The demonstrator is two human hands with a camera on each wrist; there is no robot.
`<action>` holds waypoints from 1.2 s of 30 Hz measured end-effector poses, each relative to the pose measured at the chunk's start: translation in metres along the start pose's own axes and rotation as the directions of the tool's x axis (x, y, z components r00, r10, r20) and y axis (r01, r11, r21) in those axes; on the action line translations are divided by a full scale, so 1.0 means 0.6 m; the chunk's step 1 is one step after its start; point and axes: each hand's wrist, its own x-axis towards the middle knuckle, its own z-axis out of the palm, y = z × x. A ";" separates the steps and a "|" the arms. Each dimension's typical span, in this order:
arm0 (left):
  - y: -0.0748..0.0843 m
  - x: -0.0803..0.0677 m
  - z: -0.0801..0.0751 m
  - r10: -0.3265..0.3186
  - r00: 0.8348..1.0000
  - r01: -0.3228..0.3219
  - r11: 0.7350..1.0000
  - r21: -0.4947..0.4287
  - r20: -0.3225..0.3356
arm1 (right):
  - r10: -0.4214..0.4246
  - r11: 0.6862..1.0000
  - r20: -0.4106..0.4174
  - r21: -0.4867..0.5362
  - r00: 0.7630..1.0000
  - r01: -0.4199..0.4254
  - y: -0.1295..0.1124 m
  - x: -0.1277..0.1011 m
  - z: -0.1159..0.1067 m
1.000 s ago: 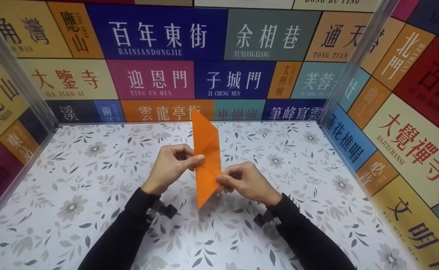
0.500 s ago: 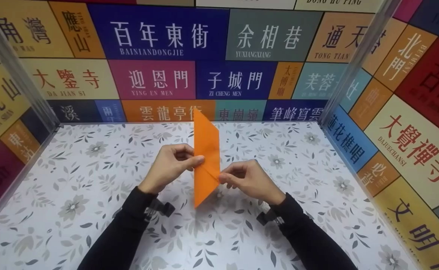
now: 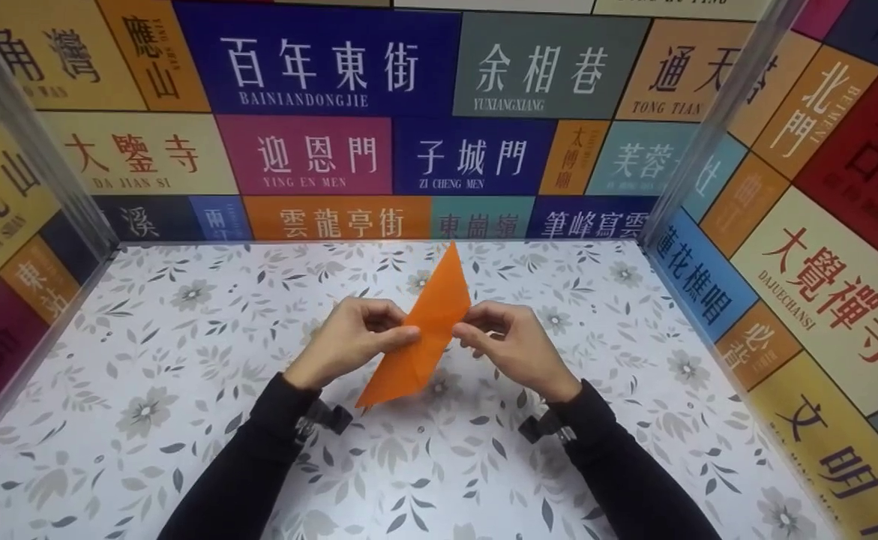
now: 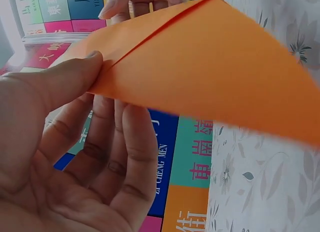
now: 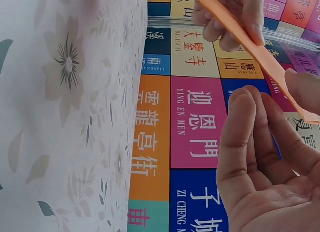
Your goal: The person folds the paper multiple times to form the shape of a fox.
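A folded sheet of orange paper [image 3: 431, 322] is held above the table, slanting from upper right to lower left. My left hand [image 3: 360, 334] pinches its left edge, with the thumb on the near face and fingers behind. The left wrist view shows a crease line across the orange paper [image 4: 210, 66] and the left thumb [image 4: 75, 79] pressing near its edge. My right hand [image 3: 517, 345] is at the paper's right edge, near the upper corner. In the right wrist view, the paper's edge [image 5: 245, 39] runs between the right thumb [image 5: 305, 89] and fingers.
The table [image 3: 146, 465] has a white cloth with grey leaves and flowers. Panels of coloured, lettered blocks [image 3: 319, 67] stand at the back and both sides. A small dark camera [image 3: 330, 420] is strapped to the left wrist, another [image 3: 540, 427] to the right.
The paper has turned clockwise from nearly upright to a slant, its top tip swinging right and its bottom tip left. My right hand has moved from the lower right corner to the upper one.
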 end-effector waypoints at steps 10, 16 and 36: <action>-0.005 0.001 0.000 0.050 0.999 -0.051 0.991 0.121 0.004 | -0.008 1.000 -0.036 0.017 0.999 0.009 -0.029 0.002 -0.003; -0.014 0.000 0.001 0.008 1.000 -0.010 0.981 0.192 0.013 | 0.029 1.000 -0.050 0.013 0.998 -0.028 -0.020 0.002 -0.005; -0.066 0.004 0.013 -0.134 0.987 0.084 0.907 0.412 0.093 | 0.162 0.970 -0.027 -0.178 0.986 -0.165 0.065 0.002 -0.034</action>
